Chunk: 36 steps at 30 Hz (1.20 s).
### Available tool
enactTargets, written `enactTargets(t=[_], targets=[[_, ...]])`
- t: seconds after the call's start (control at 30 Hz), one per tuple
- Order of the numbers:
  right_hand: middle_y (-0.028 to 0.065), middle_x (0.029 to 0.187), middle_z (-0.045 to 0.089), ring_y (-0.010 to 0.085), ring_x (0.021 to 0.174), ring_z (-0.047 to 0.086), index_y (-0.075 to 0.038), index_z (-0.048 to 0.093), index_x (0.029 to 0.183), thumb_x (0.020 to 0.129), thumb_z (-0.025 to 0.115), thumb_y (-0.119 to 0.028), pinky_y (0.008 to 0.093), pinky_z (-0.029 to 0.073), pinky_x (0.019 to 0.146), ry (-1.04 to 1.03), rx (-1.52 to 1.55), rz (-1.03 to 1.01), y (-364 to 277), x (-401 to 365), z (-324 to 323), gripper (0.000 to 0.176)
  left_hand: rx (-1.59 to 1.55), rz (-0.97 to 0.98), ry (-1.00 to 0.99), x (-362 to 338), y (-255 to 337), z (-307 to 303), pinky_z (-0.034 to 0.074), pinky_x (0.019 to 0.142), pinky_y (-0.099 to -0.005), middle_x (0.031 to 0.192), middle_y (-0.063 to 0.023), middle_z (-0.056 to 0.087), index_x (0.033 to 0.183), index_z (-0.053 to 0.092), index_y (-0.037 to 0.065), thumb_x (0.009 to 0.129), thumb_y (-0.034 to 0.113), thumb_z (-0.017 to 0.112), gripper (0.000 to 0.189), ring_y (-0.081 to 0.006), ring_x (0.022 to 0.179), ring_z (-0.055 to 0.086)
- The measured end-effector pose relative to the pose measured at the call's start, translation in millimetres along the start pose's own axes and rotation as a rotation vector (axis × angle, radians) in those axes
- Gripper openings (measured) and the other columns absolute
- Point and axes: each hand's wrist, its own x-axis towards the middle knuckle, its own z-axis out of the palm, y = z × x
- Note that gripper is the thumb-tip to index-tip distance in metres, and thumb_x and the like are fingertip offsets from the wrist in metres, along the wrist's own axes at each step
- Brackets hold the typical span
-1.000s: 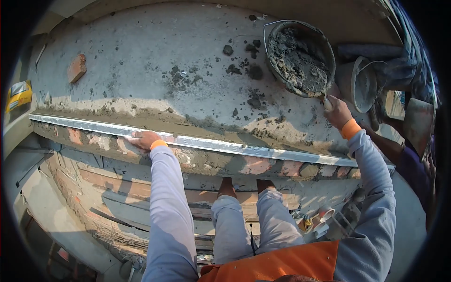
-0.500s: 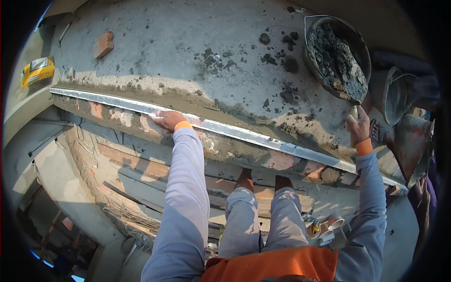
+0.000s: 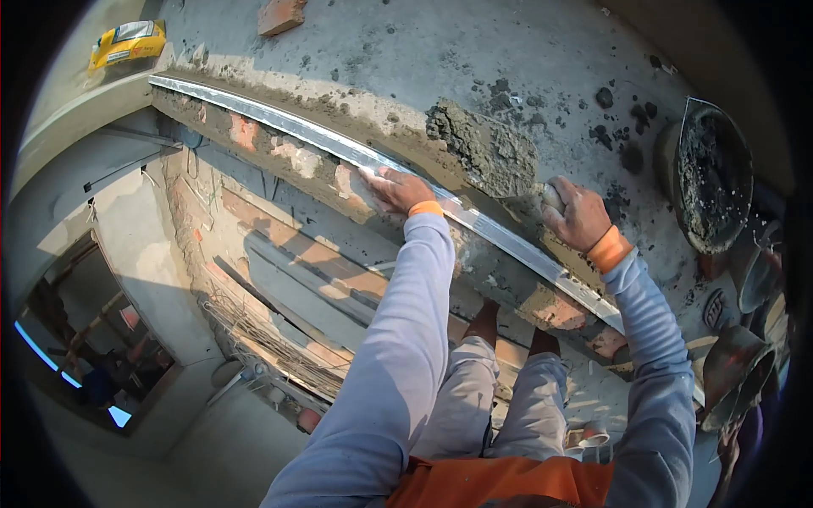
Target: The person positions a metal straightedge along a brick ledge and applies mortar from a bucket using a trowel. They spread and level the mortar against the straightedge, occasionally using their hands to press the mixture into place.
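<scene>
A long metal straightedge [image 3: 296,127] lies along the edge of the brick and mortar ledge. My left hand [image 3: 396,190] grips its lower side near the middle, fingers closed on it. In my right hand [image 3: 579,213] is the handle of a trowel, held just above the strip of wet mortar on the ledge. A thick heap of grey mortar [image 3: 487,151] covers the trowel's blade, which points to the left, beyond the straightedge.
A bucket of mortar [image 3: 711,178] stands at the right, with another bucket [image 3: 756,267] beside it. A brick piece [image 3: 280,15] lies at the top, a yellow bag [image 3: 127,44] at the upper left. Boards and rods [image 3: 271,339] lie below the ledge.
My right hand has moved left from the bucket, carrying the trowel with mortar to the ledge. The view has shifted, and my left hand still holds the straightedge.
</scene>
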Motion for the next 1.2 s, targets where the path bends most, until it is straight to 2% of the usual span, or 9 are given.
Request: enactTargets(t=[0.13, 0.23, 0.37, 0.53, 0.77, 0.8, 0.87, 1.0, 1.2], targets=[[0.0205, 0.086, 0.063, 0.0408, 0.080, 0.062, -0.002, 0.051, 0.103, 0.082, 0.059, -0.023, 0.0475, 0.050, 0.069, -0.062, -0.139, -0.115, -5.9, 99.5, 37.3, 0.031, 0.055, 0.012, 0.011, 2.7, -2.3, 4.6, 0.038, 0.103, -0.0427, 0.136, -0.0272, 0.043, 0.139, 0.033, -0.004, 0.102, 0.030, 0.035, 0.050, -0.0379, 0.124, 0.045], [0.0187, 0.087, 0.064, 0.0401, 0.079, 0.063, -0.002, 0.051, 0.105, 0.083, 0.058, -0.021, 0.0476, 0.051, 0.070, -0.055, -0.210, -0.219, -19.9, 157.1, 63.9, 0.030, 0.003, -0.012, -0.029, 1.9, -2.6, 3.8, 0.026, 0.110, -0.0460, 0.143, -0.0221, 0.038, 0.143, 0.029, 0.001, 0.102, 0.027, 0.031, 0.049, -0.0370, 0.132, 0.036], [0.0204, 0.086, 0.065, 0.0390, 0.078, 0.064, 0.000, 0.053, 0.108, 0.081, 0.059, -0.015, 0.0459, 0.053, 0.067, -0.184, -0.389, -0.269, -42.6, 208.6, 96.1, 0.031, -0.104, 0.004, 0.001, 2.9, -4.3, 9.0, 0.036, 0.105, -0.0436, 0.138, -0.0283, 0.037, 0.141, 0.029, -0.004, 0.102, 0.026, 0.034, 0.050, -0.0393, 0.126, 0.042], [0.0156, 0.088, 0.069, 0.0334, 0.085, 0.068, -0.004, 0.062, 0.105, 0.078, 0.061, -0.008, 0.0416, 0.055, 0.073, -0.394, -0.537, -0.235, -77.8, 219.6, 86.1, 0.027, -0.084, 0.039, -0.034, 2.5, -7.5, 4.8, 0.033, 0.108, -0.0431, 0.143, -0.0278, 0.030, 0.143, 0.026, -0.003, 0.102, 0.026, 0.032, 0.051, -0.0394, 0.131, 0.036], [0.0152, 0.084, 0.068, 0.0336, 0.081, 0.067, -0.005, 0.059, 0.105, 0.077, 0.058, -0.007, 0.0417, 0.055, 0.068, -0.366, -0.519, -0.400, -73.7, 193.9, 59.4, 0.028, -0.202, 0.005, -0.044, 3.6, -3.3, 5.8, 0.019, 0.114, -0.0464, 0.148, -0.0266, 0.027, 0.145, 0.023, -0.002, 0.102, 0.027, 0.029, 0.052, -0.0392, 0.136, 0.030], [0.0152, 0.084, 0.068, 0.0336, 0.081, 0.067, -0.005, 0.059, 0.105, 0.077, 0.058, -0.007, 0.0417, 0.055, 0.068, -0.367, -0.518, -0.400, -68.4, 186.8, 53.1, 0.028, -0.201, 0.004, -0.045, 2.8, -4.3, 6.1, 0.019, 0.114, -0.0464, 0.148, -0.0266, 0.027, 0.145, 0.023, -0.002, 0.102, 0.027, 0.029, 0.052, -0.0392, 0.136, 0.030], [0.0154, 0.082, 0.067, 0.0336, 0.080, 0.067, -0.005, 0.059, 0.104, 0.076, 0.058, -0.006, 0.0430, 0.054, 0.068, -0.331, -0.463, -0.408, -57.5, 173.9, 40.2, 0.028, -0.035, 0.110, -0.005, 4.0, -5.9, 5.5, 0.038, 0.106, -0.0425, 0.142, -0.0271, 0.032, 0.144, 0.025, 0.000, 0.102, 0.023, 0.033, 0.049, -0.0391, 0.128, 0.041], [0.0159, 0.084, 0.067, 0.0343, 0.079, 0.067, -0.003, 0.058, 0.103, 0.075, 0.057, -0.007, 0.0448, 0.054, 0.067, -0.259, -0.454, -0.243, -49.8, 180.8, 38.3, 0.028, -0.058, 0.058, -0.024, 0.5, -3.6, 4.6, 0.038, 0.106, -0.0419, 0.143, -0.0269, 0.032, 0.144, 0.025, 0.000, 0.102, 0.022, 0.032, 0.048, -0.0390, 0.129, 0.041], [0.0151, 0.082, 0.068, 0.0335, 0.080, 0.067, -0.003, 0.060, 0.099, 0.075, 0.059, -0.007, 0.0427, 0.054, 0.070, -0.318, -0.523, -0.298, -73.1, 235.6, 93.7, 0.024, -0.042, 0.017, -0.063, 4.9, -14.8, 10.7, 0.038, 0.107, -0.0420, 0.144, -0.0276, 0.030, 0.145, 0.025, 0.002, 0.101, 0.020, 0.033, 0.048, -0.0384, 0.131, 0.039]])
